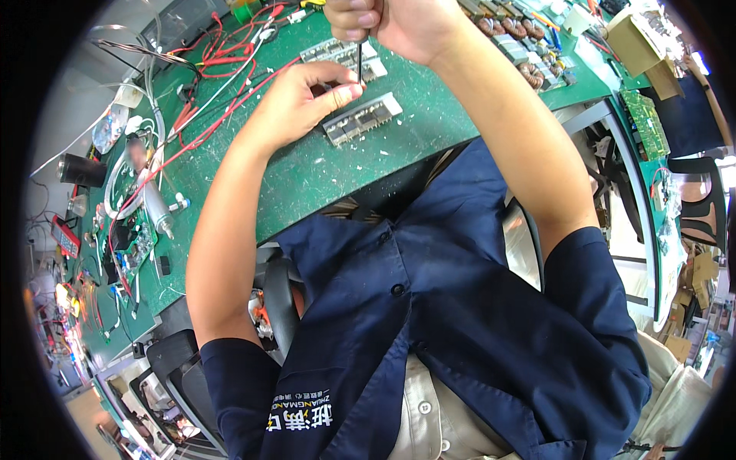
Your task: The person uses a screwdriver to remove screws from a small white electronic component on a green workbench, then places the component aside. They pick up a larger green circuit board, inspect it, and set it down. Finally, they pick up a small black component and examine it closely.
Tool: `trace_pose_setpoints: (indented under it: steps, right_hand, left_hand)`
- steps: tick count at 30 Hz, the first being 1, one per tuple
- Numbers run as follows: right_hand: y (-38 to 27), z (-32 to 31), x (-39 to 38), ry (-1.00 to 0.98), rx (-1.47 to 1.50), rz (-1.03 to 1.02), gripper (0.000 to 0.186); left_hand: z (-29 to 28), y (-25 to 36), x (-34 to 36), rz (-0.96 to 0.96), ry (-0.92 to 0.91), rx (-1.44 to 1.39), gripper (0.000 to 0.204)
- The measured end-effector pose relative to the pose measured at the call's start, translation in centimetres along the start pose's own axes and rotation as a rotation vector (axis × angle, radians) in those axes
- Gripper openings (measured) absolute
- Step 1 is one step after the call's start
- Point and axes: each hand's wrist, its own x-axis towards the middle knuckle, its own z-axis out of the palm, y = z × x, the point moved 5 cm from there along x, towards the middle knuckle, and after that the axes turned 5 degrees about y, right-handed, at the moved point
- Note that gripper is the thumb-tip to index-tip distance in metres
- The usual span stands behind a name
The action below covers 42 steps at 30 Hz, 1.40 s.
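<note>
Head view here: we're gripping a thin dark tool (359,63) in our right hand (406,29), fingers curled tight, shaft pointing down. Our left hand (303,100) is holding thumb and finger close together by the shaft's lower end; we can't tell if it's pinching anything small. One pale strip with dark blocks (362,120) is lying just beside that hand on the green table (429,146), and similar strips (326,50) are sitting behind. Writing-wise, we're wearing white and yellow lettering (300,412) on our navy jacket (475,330). Copper coils (515,29) are lying off to the right.
</note>
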Motion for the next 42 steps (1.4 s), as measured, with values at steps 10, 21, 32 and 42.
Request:
trace_pose_setpoints:
  steps: [10, 21, 32, 42]
  right_hand:
    - [7.1, 1.8, -1.3, -0.072, 0.141, 0.157, 0.059]
    - [6.2, 2.6, -3.2, 0.211, -0.08, 0.106, 0.051]
    - [8.2, 3.7, -3.4, 0.198, 0.089, -0.013, 0.045]
    - [9.2, 2.4, -3.0, -0.047, 0.247, 0.096, 0.049]
  left_hand:
    - [0.0, 0.3, -7.3, -0.285, -0.141, 0.077, 0.021]
    - [0.1, 1.2, -8.0, -0.251, -0.117, 0.18, 0.02]
    - [0.2, 2.9, -8.5, -0.293, -0.169, 0.192, 0.033]
    - [0.6, 3.2, -8.0, -0.249, -0.217, 0.234, 0.043]
